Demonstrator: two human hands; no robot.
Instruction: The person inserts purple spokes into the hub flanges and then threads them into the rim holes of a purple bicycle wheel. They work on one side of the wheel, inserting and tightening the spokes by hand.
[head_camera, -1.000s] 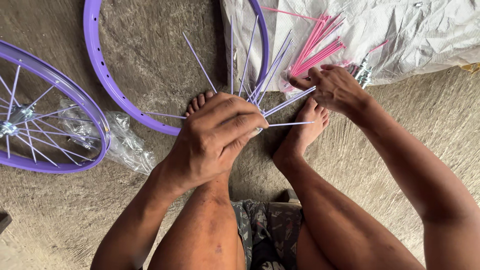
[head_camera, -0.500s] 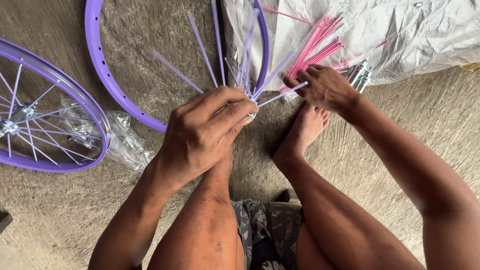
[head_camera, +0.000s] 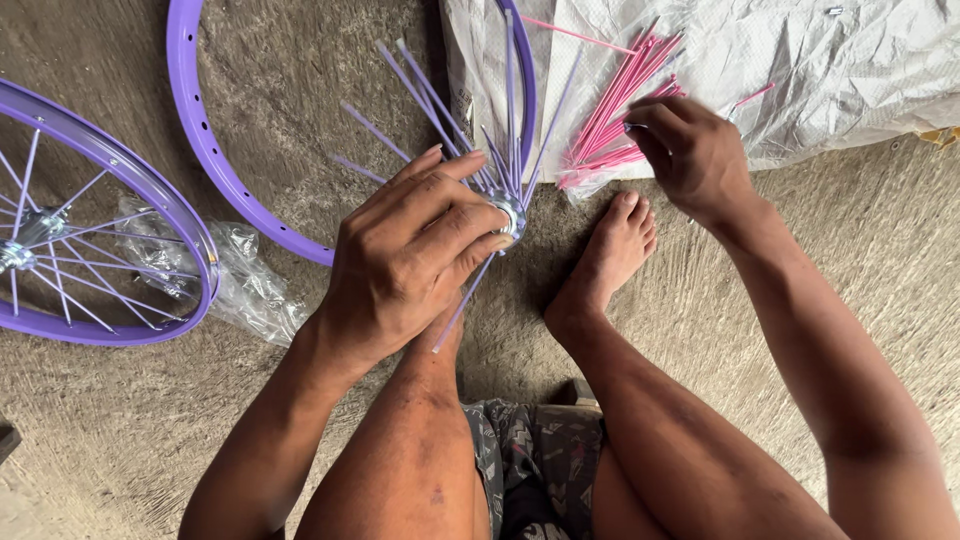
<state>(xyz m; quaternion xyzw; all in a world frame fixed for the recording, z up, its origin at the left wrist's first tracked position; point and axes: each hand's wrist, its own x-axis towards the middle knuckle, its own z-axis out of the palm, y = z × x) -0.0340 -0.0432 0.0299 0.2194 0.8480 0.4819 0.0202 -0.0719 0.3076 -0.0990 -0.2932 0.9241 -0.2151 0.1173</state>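
Observation:
My left hand grips a small silver wheel hub with several purple spokes fanning up out of it and one pointing down. My right hand rests on a loose pile of pink spokes lying on a white woven sack, fingers pinched on one of them. A bare purple rim lies on the ground behind the hub. My bare right foot sits just below the pink pile.
A finished purple wheel with silver spokes lies at the left. Crumpled clear plastic wrap sits beside it on the rough concrete floor. My knees and patterned shorts fill the bottom middle.
My right hand left the hub and moved right onto the pink spoke pile. The left hand kept the hub, and its purple spokes swung upright.

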